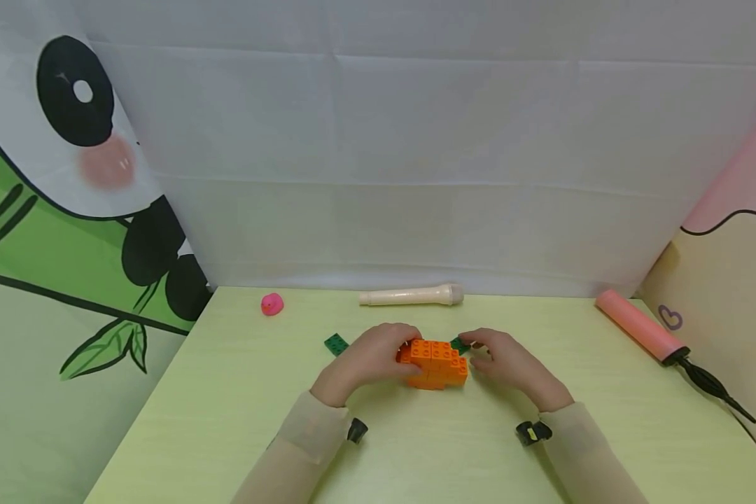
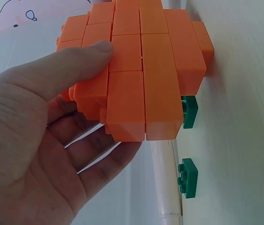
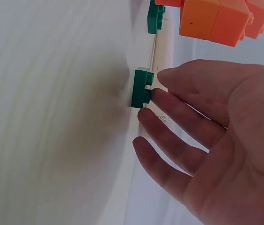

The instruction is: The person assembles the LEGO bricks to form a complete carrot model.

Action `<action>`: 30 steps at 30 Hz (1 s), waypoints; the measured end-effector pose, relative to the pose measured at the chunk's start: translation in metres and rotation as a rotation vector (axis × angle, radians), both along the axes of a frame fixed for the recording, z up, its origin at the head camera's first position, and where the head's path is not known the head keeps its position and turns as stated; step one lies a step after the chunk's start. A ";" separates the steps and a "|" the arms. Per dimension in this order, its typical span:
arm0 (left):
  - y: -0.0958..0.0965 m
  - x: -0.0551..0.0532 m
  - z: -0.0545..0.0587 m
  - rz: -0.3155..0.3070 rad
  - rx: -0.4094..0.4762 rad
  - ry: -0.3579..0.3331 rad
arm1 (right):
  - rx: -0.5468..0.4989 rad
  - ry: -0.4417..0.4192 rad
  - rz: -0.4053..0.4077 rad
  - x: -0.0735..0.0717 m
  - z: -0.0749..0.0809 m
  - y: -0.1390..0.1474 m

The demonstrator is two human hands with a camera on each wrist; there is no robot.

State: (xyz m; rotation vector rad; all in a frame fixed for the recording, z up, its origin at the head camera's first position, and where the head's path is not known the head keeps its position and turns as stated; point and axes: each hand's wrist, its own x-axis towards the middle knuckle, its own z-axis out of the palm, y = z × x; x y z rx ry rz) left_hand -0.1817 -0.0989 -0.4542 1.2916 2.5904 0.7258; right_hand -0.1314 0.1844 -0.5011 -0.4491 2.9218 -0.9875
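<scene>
My left hand (image 1: 373, 358) grips a build of orange toy building bricks (image 1: 436, 362) from its left side. In the left wrist view, the thumb lies across the near face of the orange bricks (image 2: 127, 89), and the other fingers reach behind them. Close to the build's right side, my right hand (image 1: 510, 362) reaches to a small green toy brick (image 3: 140, 88) on the table. Its thumb and index fingertip are at the brick's studded side without pinching it, and the other fingers are spread. Another green brick (image 1: 337, 344) lies beyond my left hand.
Along the back of the pale table (image 1: 428, 455) are a pink rubber duck (image 1: 272, 304) and a cream toy microphone (image 1: 411, 295). A pink hand pump (image 1: 644, 327) with a black end lies at the right edge. White sheeting (image 1: 390, 154) rises behind the table.
</scene>
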 end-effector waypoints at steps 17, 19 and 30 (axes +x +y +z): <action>-0.010 0.008 -0.001 -0.026 -0.006 -0.009 | 0.072 0.035 -0.020 0.017 -0.006 -0.014; -0.011 0.009 -0.001 -0.028 -0.006 -0.012 | 0.084 0.027 -0.031 0.019 -0.009 -0.016; -0.017 0.013 -0.001 -0.053 0.005 -0.009 | 0.040 -0.070 -0.163 0.026 -0.003 -0.023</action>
